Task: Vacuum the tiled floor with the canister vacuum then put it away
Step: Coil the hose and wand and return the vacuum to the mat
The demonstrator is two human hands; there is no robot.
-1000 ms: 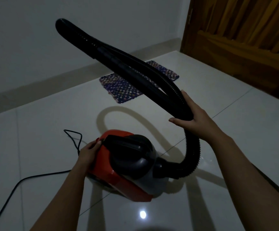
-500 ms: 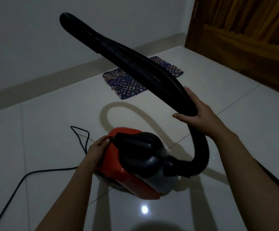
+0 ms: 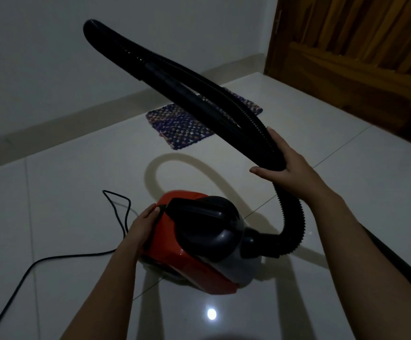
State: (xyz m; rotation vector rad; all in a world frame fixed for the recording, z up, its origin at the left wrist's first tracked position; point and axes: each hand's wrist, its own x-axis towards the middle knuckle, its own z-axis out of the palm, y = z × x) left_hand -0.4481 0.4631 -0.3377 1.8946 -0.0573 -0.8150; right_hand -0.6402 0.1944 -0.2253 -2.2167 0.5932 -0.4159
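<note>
A red and grey canister vacuum [image 3: 194, 263] with a black handle on top sits on the white tiled floor [image 3: 76, 197]. Its black ribbed hose [image 3: 291, 224] curves up from the front and is doubled into a long raised loop [image 3: 175, 79] that points up and to the left. My right hand [image 3: 290, 165] grips this doubled hose at its lower bend. My left hand [image 3: 143, 225] rests on the red rear end of the canister, fingers on its top edge by the handle.
A black power cord [image 3: 52, 257] runs from behind the canister to the lower left. A patterned purple mat [image 3: 184, 126] lies by the white wall. A wooden door [image 3: 359, 57] stands at the upper right. A dark strip crosses the lower right corner.
The view has shifted a little, so the canister sits slightly further right. Both hands keep their places on the hose and the canister.
</note>
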